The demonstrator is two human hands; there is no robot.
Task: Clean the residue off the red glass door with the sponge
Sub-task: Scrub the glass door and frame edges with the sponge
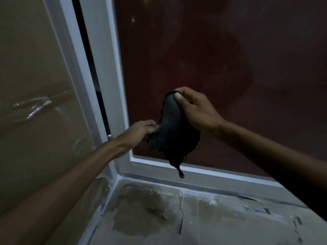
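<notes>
Both hands pinch the limp black sponge (172,128) before the red glass door (221,59): right hand (194,110) at its 12 o'clock, left hand (141,129) at 9; no writing readable.

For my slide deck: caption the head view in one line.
Both hands, left hand and right hand, hold a dark limp sponge before the red glass door, above a wet patch.

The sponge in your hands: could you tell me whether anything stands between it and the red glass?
Nothing visible does. The dark sponge hangs between the left hand and right hand, directly before the red glass door, with only open air in between.
</notes>
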